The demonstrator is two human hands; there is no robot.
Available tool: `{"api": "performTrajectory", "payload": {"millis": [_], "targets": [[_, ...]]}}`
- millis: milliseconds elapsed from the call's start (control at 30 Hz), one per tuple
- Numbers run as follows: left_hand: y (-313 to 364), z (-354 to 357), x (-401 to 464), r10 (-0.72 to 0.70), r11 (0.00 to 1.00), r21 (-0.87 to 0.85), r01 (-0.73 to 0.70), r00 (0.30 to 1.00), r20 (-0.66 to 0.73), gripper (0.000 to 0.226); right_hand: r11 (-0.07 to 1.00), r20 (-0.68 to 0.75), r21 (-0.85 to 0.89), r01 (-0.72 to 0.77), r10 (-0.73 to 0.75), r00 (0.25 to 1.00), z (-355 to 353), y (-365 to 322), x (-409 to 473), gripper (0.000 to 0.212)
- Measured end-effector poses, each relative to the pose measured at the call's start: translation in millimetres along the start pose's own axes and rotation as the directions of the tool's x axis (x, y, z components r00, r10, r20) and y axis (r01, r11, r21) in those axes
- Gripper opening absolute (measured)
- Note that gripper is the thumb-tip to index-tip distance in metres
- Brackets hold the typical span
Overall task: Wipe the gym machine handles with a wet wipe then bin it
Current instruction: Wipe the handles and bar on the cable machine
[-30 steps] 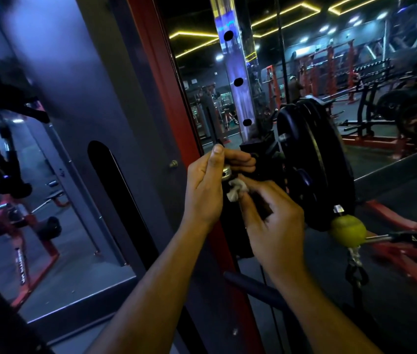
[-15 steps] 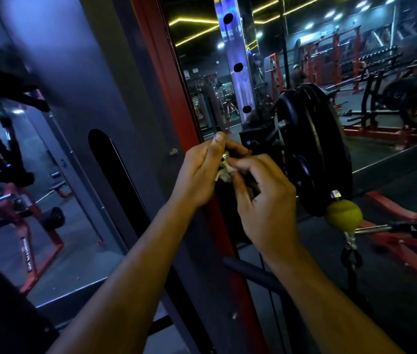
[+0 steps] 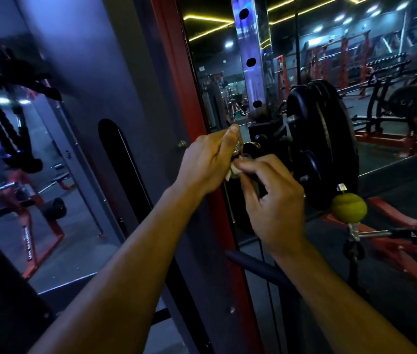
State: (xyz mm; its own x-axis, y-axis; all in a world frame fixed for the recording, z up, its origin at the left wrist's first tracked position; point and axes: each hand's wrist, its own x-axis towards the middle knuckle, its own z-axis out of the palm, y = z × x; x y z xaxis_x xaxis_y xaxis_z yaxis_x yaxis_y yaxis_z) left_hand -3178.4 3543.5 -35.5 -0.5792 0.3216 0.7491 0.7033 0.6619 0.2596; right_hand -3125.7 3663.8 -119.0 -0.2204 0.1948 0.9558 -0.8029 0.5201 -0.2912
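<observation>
Just in front of the red post [image 3: 192, 98], the right hand [image 3: 273, 200] pinches a small crumpled white wipe [image 3: 234, 171] between thumb and forefinger, other fingers loosely curled. The left hand [image 3: 210, 163], touching the wipe, curls round a small shiny metal fitting [image 3: 238, 146]. Right of the post hangs a dull yellow ball [image 3: 348, 207]; behind it stand round black plates [image 3: 322, 141].
</observation>
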Motion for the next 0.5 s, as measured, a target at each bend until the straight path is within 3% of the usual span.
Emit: {"api": "performTrajectory", "payload": {"millis": [67, 200, 267, 367, 500], "targets": [[1.5, 2.2, -0.3, -0.016, 0.999, -0.045, 0.015, 1.000, -0.019, 0.068, 0.998, 0.065, -0.053, 0.034, -0.030, 0.997, -6.7, 5.5, -15.5, 0.012], [2.7, 6.6, -1.8, -0.021, 0.996, -0.082, 0.016, 0.998, -0.060, 0.077, 0.977, 0.040, 0.051, -0.205, 0.203, 0.978, -11.0, 8.6, -17.0, 0.014], [1.4, 7.7, -1.8, -0.016, 0.995, -0.104, 0.009, 0.997, -0.071, 0.077, 0.972, -0.008, 0.048, -0.231, 0.232, 0.973, -4.6, 4.7, -1.9, 0.015], [-0.8, 9.4, -0.6, -0.015, 0.989, -0.148, 0.005, 0.998, -0.064, 0.071, 0.992, -0.067, -0.019, -0.126, 0.124, 0.990, 2.4, -3.4, 14.8, 0.013], [-6.3, 15.9, 0.5, -0.011, 0.978, -0.208, -0.011, 0.995, -0.104, 0.066, 0.986, 0.055, -0.142, 0.088, -0.081, 0.995, -3.3, -0.5, -11.6, 0.010]]}}
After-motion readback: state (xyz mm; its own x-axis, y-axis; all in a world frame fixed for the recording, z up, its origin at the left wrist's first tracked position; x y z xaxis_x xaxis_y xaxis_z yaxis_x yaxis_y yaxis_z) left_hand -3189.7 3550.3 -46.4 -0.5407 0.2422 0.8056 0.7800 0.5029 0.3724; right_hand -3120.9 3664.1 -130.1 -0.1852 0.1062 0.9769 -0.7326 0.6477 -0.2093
